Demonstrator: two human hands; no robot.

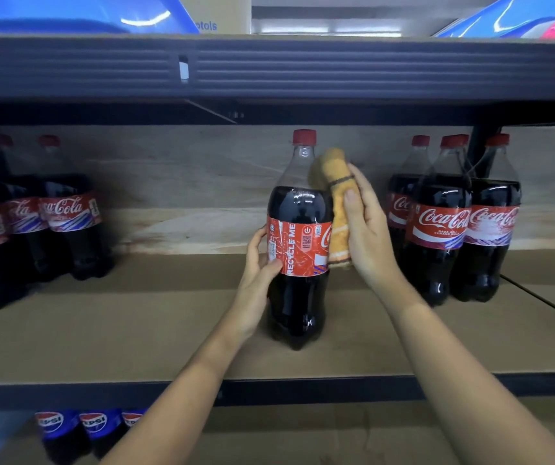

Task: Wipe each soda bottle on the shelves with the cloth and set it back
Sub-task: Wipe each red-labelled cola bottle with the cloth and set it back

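A big cola bottle (297, 243) with a red cap stands upright in the middle of the brown shelf (155, 337). Its red label says "RECYCLE ME" in white letters going up the side, and a bit of the Coca-Cola name peeks out at the label's 3 o'clock edge. The left hand (258, 263) holds the bottle at its 9 o'clock side, fingers curled round the label and the thumb on the front. The right hand (368, 229) holds a rolled-up yellow cloth (338, 209) and presses it on the bottle's 3 o'clock side — the cloth reaches from the label up to the bottle's shoulder. At 3 o'clock stand more bottles (455, 223) that say "Coca-Cola". At 9 o'clock another bunch of Coca-Cola bottles (48, 216) looks blurry. Down at 7 o'clock, on the lower shelf, are Pepsi bottles (84, 427) with blue labels.
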